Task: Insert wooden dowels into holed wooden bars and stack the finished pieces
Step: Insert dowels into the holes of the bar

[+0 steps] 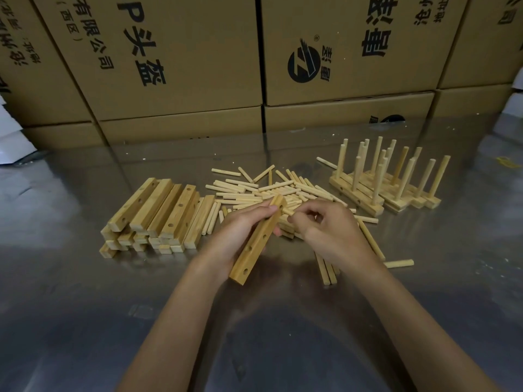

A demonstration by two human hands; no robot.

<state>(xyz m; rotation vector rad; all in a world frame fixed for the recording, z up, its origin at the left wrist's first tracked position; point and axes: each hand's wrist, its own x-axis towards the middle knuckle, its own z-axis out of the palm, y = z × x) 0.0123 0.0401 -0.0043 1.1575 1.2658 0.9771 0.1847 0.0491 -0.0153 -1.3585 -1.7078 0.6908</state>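
Note:
My left hand (240, 230) grips a holed wooden bar (256, 244), tilted with its far end up and its holes facing right. Beside the bar's upper end, my right hand (325, 230) has its fingers curled around several dowels, whose lower ends (328, 271) stick out under the palm. One short dowel tip shows between the fingers and the bar's top hole. A loose heap of dowels (271, 190) lies behind both hands. Empty holed bars (152, 216) are piled at the left. Finished bars with upright dowels (387, 176) stand at the right.
A shiny metal tabletop (254, 321) carries everything. Printed cardboard boxes (184, 66) form a wall along the far edge. Stray dowels (399, 263) lie to the right of my right hand. White sheets (14, 142) sit at the far left.

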